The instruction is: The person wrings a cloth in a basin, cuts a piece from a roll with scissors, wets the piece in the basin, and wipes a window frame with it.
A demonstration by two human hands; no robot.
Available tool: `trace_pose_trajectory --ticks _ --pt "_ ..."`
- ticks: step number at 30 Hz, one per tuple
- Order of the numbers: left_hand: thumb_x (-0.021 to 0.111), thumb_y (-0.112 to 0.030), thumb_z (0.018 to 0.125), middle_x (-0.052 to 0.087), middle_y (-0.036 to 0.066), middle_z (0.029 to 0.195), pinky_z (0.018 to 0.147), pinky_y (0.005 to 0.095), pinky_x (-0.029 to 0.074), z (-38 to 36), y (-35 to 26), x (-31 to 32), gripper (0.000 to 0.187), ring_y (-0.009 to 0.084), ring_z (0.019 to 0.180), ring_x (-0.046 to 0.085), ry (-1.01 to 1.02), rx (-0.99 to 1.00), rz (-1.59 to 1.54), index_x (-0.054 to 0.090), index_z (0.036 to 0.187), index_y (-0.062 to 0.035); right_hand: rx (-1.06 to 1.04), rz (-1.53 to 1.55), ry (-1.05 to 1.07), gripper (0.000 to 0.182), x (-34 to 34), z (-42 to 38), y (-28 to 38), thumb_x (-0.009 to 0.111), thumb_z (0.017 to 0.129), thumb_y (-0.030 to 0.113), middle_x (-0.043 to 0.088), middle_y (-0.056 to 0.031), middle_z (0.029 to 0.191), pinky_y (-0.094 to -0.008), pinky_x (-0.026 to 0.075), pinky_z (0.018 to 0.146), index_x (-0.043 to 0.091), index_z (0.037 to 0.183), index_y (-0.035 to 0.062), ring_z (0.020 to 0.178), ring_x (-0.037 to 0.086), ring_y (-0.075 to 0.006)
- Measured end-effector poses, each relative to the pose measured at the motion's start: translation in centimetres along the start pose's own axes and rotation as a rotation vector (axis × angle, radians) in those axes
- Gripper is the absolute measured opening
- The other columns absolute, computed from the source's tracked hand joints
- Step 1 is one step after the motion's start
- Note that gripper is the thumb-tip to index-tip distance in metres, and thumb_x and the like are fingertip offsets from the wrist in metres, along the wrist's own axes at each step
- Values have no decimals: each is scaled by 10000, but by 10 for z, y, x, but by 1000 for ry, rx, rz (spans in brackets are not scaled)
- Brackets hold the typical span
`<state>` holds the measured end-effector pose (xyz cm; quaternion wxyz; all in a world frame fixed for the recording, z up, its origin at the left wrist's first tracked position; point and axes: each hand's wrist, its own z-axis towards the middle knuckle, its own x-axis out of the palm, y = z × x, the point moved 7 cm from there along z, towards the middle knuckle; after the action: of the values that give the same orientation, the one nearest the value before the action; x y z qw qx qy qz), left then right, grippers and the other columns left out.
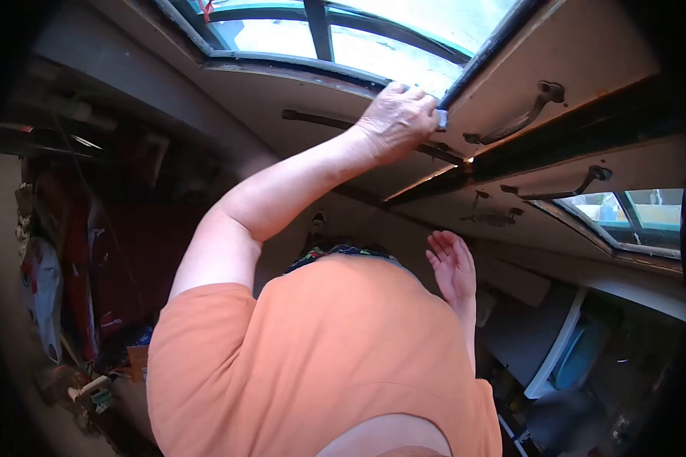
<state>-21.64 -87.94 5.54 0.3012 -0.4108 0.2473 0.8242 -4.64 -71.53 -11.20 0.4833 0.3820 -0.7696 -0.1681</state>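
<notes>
My left hand (402,116) reaches up to the lower right corner of a window pane (392,49) set in a door. Its fingers are closed on a small pale blue piece (441,119), which looks like a folded cloth or sponge; most of it is hidden by the hand. The hand is against the lower frame of the pane. My right hand (453,266) hangs by my right side with its fingers stretched out, holding nothing.
Two curved metal handles (522,122) (564,185) sit on the door panels, with a bar bolt (320,119) below the pane. A second small window (625,209) is at right. A white-edged shelf (556,343) stands lower right; bags (44,297) hang at left.
</notes>
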Motion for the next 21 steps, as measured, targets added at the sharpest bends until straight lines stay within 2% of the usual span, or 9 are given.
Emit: trace_pose_trajectory --ticks 3,6,9,14,17,18,21 --pt "563 -111 689 529 51 772 665 318 427 -1 3 2 78 198 826 542 50 -4 -19 581 764 -99 -43 -17 -73 253 -29 -16 8 455 915 235 563 -89 1109 -364 403 865 537 1088 69 1071 499 -233" --pt "570 -75 687 525 81 770 646 343 455 7 6 3 88 236 823 540 174 -199 -76 604 769 -85 -136 37 -261 240 -80 -51 15 459 914 243 572 -73 1092 -361 405 849 541 1067 77 1047 517 -223" --pt "577 -55 692 526 106 776 637 365 475 12 1 14 98 263 825 541 125 -316 -206 620 776 -78 -177 110 -329 232 -106 -66 14 464 912 250 579 -65 1084 -364 416 842 554 1051 88 1046 519 -216" --pt "561 -48 727 542 120 813 668 369 488 14 3 1 122 268 845 562 280 -175 -180 632 824 -75 -114 140 -275 229 -99 -53 10 472 907 244 589 -70 1062 -370 433 833 564 1043 85 1023 534 -220" --pt "571 -54 728 557 128 827 666 373 490 20 3 -2 132 277 837 576 445 -182 -160 637 838 -85 -116 122 -219 235 -93 -44 16 468 912 248 594 -74 1057 -377 439 829 565 1042 77 1015 541 -223" --pt "564 -38 728 564 146 821 688 387 481 20 6 -3 153 297 824 580 516 -244 -193 637 854 -84 -121 121 -231 233 -94 -44 18 471 910 249 593 -70 1056 -379 436 830 565 1041 81 1015 539 -225" --pt "548 -18 732 566 163 800 713 399 464 10 19 -12 175 320 811 578 502 -376 -432 632 876 -70 -125 111 -291 223 -101 -50 21 480 904 252 592 -60 1051 -384 428 834 569 1032 92 1014 534 -227"
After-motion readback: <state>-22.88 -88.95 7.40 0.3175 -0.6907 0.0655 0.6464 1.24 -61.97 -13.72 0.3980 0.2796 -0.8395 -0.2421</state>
